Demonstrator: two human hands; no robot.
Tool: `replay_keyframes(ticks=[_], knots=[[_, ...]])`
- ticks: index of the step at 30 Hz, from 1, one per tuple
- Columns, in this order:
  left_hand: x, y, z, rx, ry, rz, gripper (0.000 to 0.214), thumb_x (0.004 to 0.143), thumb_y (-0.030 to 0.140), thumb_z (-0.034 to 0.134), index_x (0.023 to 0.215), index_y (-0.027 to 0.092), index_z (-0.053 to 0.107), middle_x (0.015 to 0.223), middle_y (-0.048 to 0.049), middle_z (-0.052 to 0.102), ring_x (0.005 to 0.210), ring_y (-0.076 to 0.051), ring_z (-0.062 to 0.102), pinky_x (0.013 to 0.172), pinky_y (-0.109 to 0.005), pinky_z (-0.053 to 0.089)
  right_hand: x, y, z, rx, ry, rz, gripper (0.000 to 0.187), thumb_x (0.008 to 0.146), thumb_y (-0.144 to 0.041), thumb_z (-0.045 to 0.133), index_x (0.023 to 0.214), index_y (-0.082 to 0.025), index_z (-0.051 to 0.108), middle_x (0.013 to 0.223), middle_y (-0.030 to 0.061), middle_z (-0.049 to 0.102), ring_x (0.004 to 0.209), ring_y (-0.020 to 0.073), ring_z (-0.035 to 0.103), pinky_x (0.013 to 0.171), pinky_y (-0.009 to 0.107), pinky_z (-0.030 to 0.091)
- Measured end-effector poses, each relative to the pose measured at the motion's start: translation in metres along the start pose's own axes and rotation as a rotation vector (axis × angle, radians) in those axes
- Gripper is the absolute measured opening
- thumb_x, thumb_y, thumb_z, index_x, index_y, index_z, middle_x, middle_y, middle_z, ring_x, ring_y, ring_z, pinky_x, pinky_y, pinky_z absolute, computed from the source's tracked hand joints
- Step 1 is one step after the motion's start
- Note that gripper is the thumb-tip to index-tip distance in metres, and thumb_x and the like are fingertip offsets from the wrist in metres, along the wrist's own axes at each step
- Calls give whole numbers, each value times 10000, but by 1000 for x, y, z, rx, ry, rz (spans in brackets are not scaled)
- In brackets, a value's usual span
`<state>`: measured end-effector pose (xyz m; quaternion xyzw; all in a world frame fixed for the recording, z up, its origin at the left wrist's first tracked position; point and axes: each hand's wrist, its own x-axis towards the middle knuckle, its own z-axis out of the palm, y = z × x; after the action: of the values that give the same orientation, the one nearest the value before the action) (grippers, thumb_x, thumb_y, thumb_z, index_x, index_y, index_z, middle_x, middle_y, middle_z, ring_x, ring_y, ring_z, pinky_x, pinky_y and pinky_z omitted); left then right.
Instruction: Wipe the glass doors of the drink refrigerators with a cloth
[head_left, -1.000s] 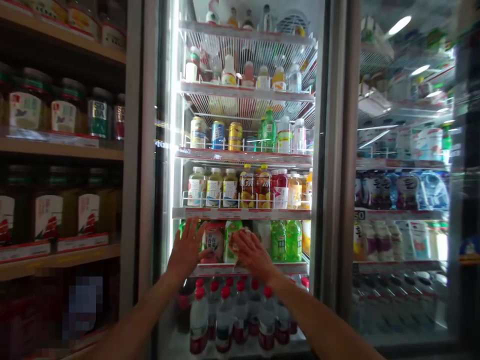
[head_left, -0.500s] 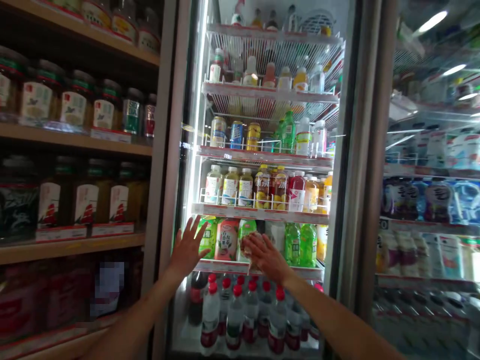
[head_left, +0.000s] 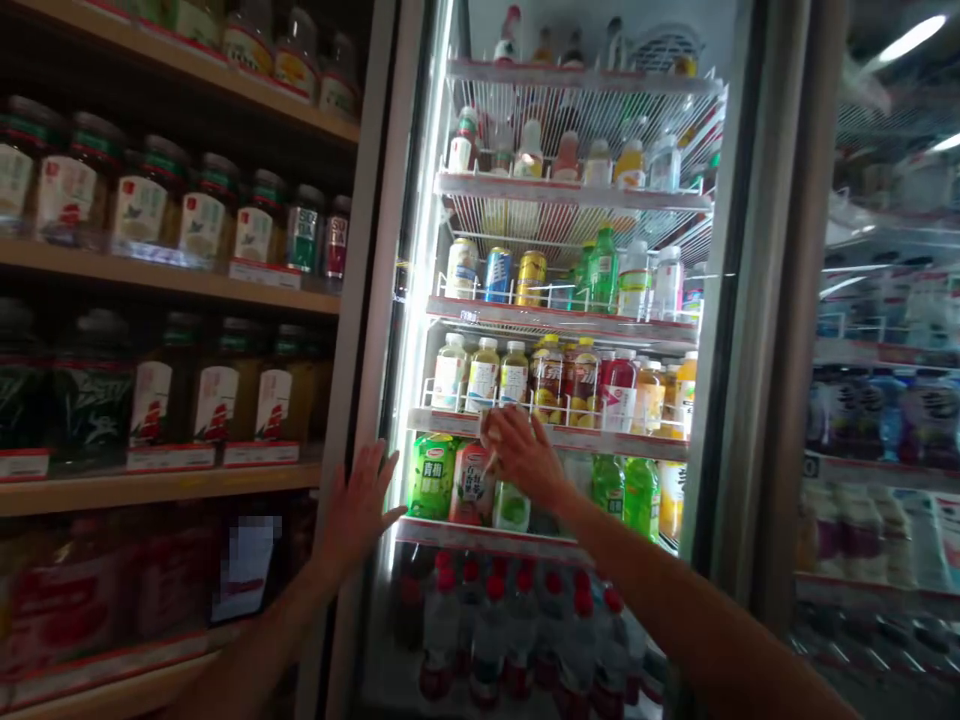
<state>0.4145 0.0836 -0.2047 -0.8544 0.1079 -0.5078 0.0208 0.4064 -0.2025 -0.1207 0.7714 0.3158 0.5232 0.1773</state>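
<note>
A tall glass-fronted drinks fridge (head_left: 369, 330) stands before me, lit white inside. My right hand (head_left: 521, 455) is closed on a crumpled, light brownish cloth (head_left: 489, 434), mostly hidden by the fingers. It is against the glass, in front of the shelf edge (head_left: 600, 440) below the row of small juice bottles. My left hand (head_left: 360, 505) lies with its fingers spread at the left edge of the door, by the metal frame. Between the hands, behind the glass, stand a green tea bottle (head_left: 433, 475) and a red-labelled bottle (head_left: 471, 485).
Wooden shelves (head_left: 172, 490) with jars and bottles stand at the left. A dark device with a blurred screen (head_left: 247, 565) is low between them. Red-capped bottles (head_left: 491, 640) fill the fridge bottom. Another glass-fronted fridge (head_left: 885, 420) is at the right.
My right hand has moved up the glass with the cloth, from the large bottles to the shelf edge above. My left hand stays spread near the door's left edge. The view has shifted left.
</note>
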Motion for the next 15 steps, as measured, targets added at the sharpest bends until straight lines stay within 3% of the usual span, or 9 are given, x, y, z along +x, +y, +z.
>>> replay_keyframes(ticks=[2, 4, 8, 10, 15], knots=[[-2, -9, -5, 14, 8, -26, 653, 769, 350, 571, 1357, 176, 343, 1470, -143, 239, 1353, -300, 220, 1048, -538, 251, 31, 6, -4, -7, 75, 173, 465, 855, -244, 489, 1315, -238, 425, 1475, 70, 271, 1372, 271, 172, 1094, 528, 144], [-2, -15, -13, 26, -1, -41, 652, 771, 343, 570, 1357, 175, 341, 1467, -140, 247, 1349, -297, 234, 1052, -531, 253, 43, -3, 0, 8, 100, 197, 472, 852, -245, 500, 1317, -232, 425, 1474, 72, 274, 1370, 275, 176, 1092, 516, 166], [-2, -24, -26, 32, -26, -48, 665, 761, 353, 583, 1354, 167, 349, 1466, -143, 249, 1345, -311, 240, 1048, -534, 262, 27, -42, 20, 95, 36, -137, 489, 829, -317, 544, 1299, -221, 447, 1445, 52, 340, 1364, 254, 199, 1110, 475, 174], [-1, -30, -30, 29, -16, -41, 665, 765, 360, 576, 1358, 168, 344, 1467, -144, 248, 1348, -311, 231, 1053, -533, 254, 31, -52, 26, 115, 23, -211, 446, 840, -311, 528, 1274, -225, 471, 1433, 37, 363, 1361, 248, 212, 1114, 482, 164], [5, -45, -35, 57, 37, -33, 652, 773, 364, 572, 1354, 167, 352, 1468, -142, 248, 1357, -299, 211, 1078, -514, 208, 93, -49, 16, 148, 76, 69, 454, 846, -276, 523, 1291, -219, 451, 1467, 63, 293, 1374, 284, 154, 1109, 537, 111]])
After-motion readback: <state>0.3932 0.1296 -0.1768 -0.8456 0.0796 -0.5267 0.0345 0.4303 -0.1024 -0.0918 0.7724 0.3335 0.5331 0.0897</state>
